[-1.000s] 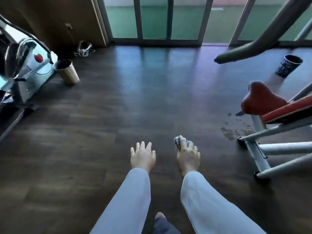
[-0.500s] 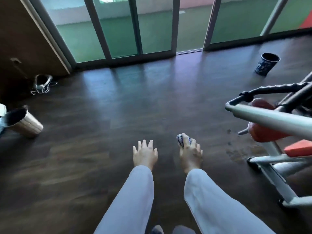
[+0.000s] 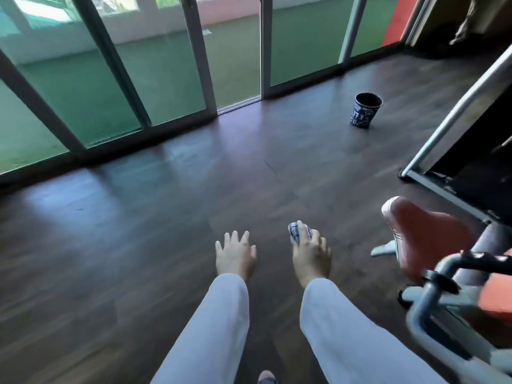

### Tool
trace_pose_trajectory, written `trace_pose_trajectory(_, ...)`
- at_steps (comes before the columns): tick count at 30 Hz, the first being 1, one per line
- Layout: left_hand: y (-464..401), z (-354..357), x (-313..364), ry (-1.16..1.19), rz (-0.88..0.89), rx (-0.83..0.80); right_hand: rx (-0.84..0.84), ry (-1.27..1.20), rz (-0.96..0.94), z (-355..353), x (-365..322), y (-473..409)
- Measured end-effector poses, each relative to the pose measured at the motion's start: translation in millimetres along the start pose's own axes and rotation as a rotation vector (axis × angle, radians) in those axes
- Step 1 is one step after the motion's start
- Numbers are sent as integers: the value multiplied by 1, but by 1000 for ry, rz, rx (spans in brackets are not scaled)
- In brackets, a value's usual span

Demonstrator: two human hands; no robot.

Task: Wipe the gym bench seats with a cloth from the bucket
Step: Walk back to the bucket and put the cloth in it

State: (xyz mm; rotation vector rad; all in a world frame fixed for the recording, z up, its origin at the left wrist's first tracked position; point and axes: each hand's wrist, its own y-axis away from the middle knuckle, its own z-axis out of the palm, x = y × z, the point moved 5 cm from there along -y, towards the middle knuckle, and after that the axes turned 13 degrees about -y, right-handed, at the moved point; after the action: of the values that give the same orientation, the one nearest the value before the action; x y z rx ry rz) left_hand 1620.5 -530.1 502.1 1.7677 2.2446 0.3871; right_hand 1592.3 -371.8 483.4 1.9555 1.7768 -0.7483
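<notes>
Right hand [image 3: 310,252] grips a balled blue-and-white cloth [image 3: 294,231]; left hand [image 3: 235,254] hangs spread, holding nothing. Judged advisable: shake the cloth out flat before wiping the red seat [image 3: 424,234] just to the right. Bucket [image 3: 367,110] stands well apart by the glass doors [image 3: 155,70]; a grey handlebar [image 3: 443,275] crowds the approach
</notes>
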Motion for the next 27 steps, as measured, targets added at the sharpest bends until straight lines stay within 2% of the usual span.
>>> trace_pose_trajectory(7, -183, -74, -16, -59, 80, 6, 91, -36, 50, 52, -51, -166)
trace_pose_trajectory(12, -325, -142, 4, -112, 200, 41, 191, -62, 158, 72, -71, -292)
trace_pose_trajectory(21, -533, -215, 149, -185, 527, 58, 386, -10, 375, 57, -17, -499)
trace_pose_trajectory(27, -675, -280, 238, -193, 616, 72, 463, 23, 390, 45, -2, -679)
